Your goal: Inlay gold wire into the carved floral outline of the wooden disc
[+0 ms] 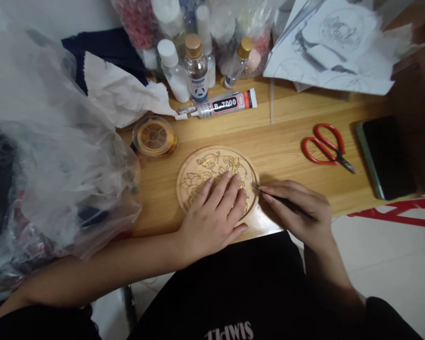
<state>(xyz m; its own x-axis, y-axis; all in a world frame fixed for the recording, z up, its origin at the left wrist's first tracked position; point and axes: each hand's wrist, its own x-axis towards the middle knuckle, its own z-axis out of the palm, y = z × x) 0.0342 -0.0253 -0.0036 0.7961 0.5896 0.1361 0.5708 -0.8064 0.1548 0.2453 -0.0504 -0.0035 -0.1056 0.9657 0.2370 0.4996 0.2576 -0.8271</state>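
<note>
A round wooden plaque (182, 174) lies on the table, its face covered with a flower pattern outlined in gold wire. Across its lower part rests my left hand (212, 219), palm down with fingers spread, hiding some of the pattern. My right hand (304, 210) is closed around dark, slim tweezers (286, 203) at the right of the plaque. Their tip touches or hovers just over the wire near the right rim; I cannot tell which. Up and left of the plaque sits a spool of gold wire (156, 137).
Red-handled cutters (326, 146) and a phone (387, 158) lie on the right. A glue tube (226, 104), bottles (197, 71), crumpled tissue (122, 92) and sketch sheets (333, 47) line the back. A large plastic bag (63, 156) bulges over the left side.
</note>
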